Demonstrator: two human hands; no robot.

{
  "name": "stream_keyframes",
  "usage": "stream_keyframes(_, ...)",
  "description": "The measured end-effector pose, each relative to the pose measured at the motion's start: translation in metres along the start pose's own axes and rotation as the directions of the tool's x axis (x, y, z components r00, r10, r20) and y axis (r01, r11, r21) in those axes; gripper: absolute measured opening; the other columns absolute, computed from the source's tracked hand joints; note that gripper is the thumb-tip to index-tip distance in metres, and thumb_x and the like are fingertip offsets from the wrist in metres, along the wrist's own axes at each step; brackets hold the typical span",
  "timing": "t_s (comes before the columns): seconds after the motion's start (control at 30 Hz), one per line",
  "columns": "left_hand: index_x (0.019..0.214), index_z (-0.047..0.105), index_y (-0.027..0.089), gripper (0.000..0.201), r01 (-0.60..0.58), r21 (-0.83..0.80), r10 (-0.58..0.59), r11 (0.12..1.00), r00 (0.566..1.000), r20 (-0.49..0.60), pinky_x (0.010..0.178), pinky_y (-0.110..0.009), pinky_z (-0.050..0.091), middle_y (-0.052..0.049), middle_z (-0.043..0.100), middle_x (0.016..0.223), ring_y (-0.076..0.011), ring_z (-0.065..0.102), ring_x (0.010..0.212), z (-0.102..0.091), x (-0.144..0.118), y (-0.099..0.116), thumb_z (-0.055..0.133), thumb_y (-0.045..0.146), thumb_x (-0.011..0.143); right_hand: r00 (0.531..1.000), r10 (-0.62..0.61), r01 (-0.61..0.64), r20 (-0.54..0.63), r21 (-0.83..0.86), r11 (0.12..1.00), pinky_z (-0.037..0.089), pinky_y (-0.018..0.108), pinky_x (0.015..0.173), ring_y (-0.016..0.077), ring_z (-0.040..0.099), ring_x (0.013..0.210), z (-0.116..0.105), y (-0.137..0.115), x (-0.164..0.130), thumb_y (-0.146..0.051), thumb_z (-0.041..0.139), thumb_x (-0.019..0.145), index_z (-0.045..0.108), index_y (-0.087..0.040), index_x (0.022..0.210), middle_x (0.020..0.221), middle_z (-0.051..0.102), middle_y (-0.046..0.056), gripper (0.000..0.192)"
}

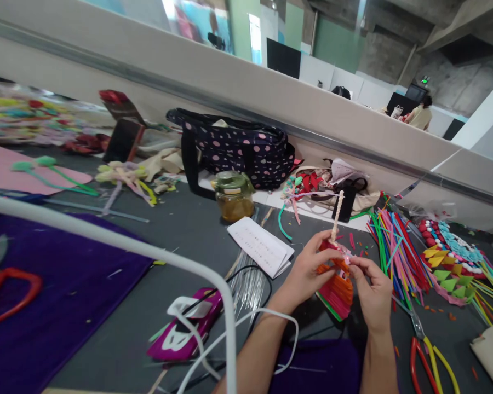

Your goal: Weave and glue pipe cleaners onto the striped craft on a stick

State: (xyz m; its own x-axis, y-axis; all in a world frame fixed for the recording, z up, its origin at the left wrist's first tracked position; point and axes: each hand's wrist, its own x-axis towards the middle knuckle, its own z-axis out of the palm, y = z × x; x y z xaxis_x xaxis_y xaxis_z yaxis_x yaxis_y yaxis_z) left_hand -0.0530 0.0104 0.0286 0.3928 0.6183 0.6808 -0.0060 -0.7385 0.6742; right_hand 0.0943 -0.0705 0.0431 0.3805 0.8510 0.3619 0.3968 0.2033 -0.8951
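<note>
The fan-shaped craft piece of orange, red and green strips [340,298] is held above the dark grey tabletop [184,221], gripped between the bent fingers and thumb of the left hand [310,271]. Its pinkish upper part is pinched by the closed fingertips of the right hand [373,290], though the exact bit caught cannot be clearly made out. Bundled multicoloured stems [400,249] are laid rightward, a folded white paper sheet [259,246] leftward.

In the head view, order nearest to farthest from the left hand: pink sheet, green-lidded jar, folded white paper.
1. Folded white paper: left of the left hand.
2. Green-lidded jar: beyond the paper.
3. Pink sheet: far left.
</note>
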Motion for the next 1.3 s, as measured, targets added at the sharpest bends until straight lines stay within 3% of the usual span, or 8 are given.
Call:
stream_keyframes(0.3,0.091,0.066,0.023,0.024,0.010,0.026,-0.008,1.000,0.995,-0.100,0.099,-0.041,0.047,-0.007,0.046,0.126,-0.0237,0.053,0.114,-0.004,0.000,0.003,0.062,0.006,0.076,1.000,0.022,-0.022,0.005,0.112,0.993,0.054,0.031,0.068,0.0187,0.068,0.070,-0.001,0.002,0.002,-0.035,0.058,0.086,0.073,-0.021,0.089,0.082,0.074,0.005,0.021)
stream_keyframes(0.57,0.096,0.067,0.023,0.016,0.060,0.108,-0.059,0.992,0.998,-0.018,0.102,-0.041,0.043,-0.009,0.044,0.132,-0.0254,0.048,0.122,0.001,0.001,-0.002,0.063,0.015,0.082,0.998,0.065,-0.061,-0.021,0.133,0.989,0.053,0.028,0.063,0.0160,0.066,0.063,-0.003,0.003,0.009,-0.037,0.057,0.086,0.070,-0.019,0.088,0.075,0.073,0.003,0.023)
stream_keyframes(0.77,0.093,0.061,0.021,0.010,0.073,0.067,-0.071,0.995,0.997,-0.042,0.101,-0.042,0.042,-0.009,0.051,0.125,-0.0240,0.051,0.119,0.006,0.000,-0.005,0.061,0.016,0.085,0.997,0.073,-0.070,-0.023,0.122,0.990,0.053,0.028,0.063,0.0153,0.064,0.062,-0.003,0.008,0.010,-0.040,0.056,0.086,0.070,-0.019,0.088,0.074,0.071,0.002,0.025)
stream_keyframes(0.87,0.100,0.054,0.021,0.023,0.118,0.013,-0.116,0.993,0.985,-0.125,0.097,-0.042,0.045,-0.009,0.056,0.118,-0.0241,0.056,0.114,0.009,-0.001,-0.008,0.066,0.017,0.080,0.997,0.066,-0.062,-0.025,0.138,0.989,0.053,0.028,0.062,0.0150,0.063,0.060,-0.002,0.010,0.011,-0.039,0.057,0.086,0.070,-0.019,0.088,0.073,0.071,0.002,0.024)
stream_keyframes(0.93,0.116,0.048,0.023,0.045,0.171,-0.029,-0.173,0.985,0.973,-0.152,0.095,-0.041,0.046,-0.009,0.057,0.116,-0.0240,0.058,0.110,0.008,-0.001,-0.008,0.070,0.019,0.076,0.998,0.063,-0.059,-0.018,0.154,0.986,0.052,0.027,0.061,0.0148,0.063,0.060,-0.002,0.011,0.011,-0.038,0.058,0.086,0.070,-0.019,0.088,0.073,0.071,0.002,0.022)
stream_keyframes(1.03,0.135,0.036,0.023,0.070,0.242,-0.061,-0.247,0.968,0.965,-0.094,0.094,-0.040,0.047,-0.008,0.060,0.112,-0.0232,0.060,0.105,0.004,-0.001,-0.006,0.071,0.019,0.074,0.998,0.065,-0.066,0.011,0.194,0.979,0.051,0.027,0.059,0.0145,0.063,0.058,-0.002,0.011,0.011,-0.037,0.058,0.085,0.070,-0.019,0.087,0.072,0.071,0.002,0.021)
stream_keyframes(1.17,0.119,0.051,0.023,0.050,0.305,0.043,-0.305,0.951,0.952,-0.006,0.091,-0.039,0.048,-0.007,0.062,0.113,-0.0231,0.063,0.100,-0.006,0.000,-0.002,0.071,0.019,0.073,0.994,0.108,-0.108,0.012,0.236,0.966,0.049,0.026,0.056,0.0149,0.064,0.057,-0.005,0.020,0.015,-0.042,0.058,0.085,0.069,-0.018,0.088,0.074,0.072,0.003,0.026)
stream_keyframes(1.3,0.101,0.057,0.023,0.033,0.271,0.142,-0.275,0.952,0.961,0.007,0.090,-0.039,0.048,-0.004,0.065,0.107,-0.0241,0.061,0.103,-0.012,0.000,0.000,0.072,0.021,0.071,0.969,0.207,-0.185,-0.138,0.154,0.971,0.043,0.023,0.050,0.0140,0.060,0.052,-0.013,0.048,0.023,-0.051,0.057,0.082,0.066,-0.015,0.083,0.069,0.070,0.004,0.037)
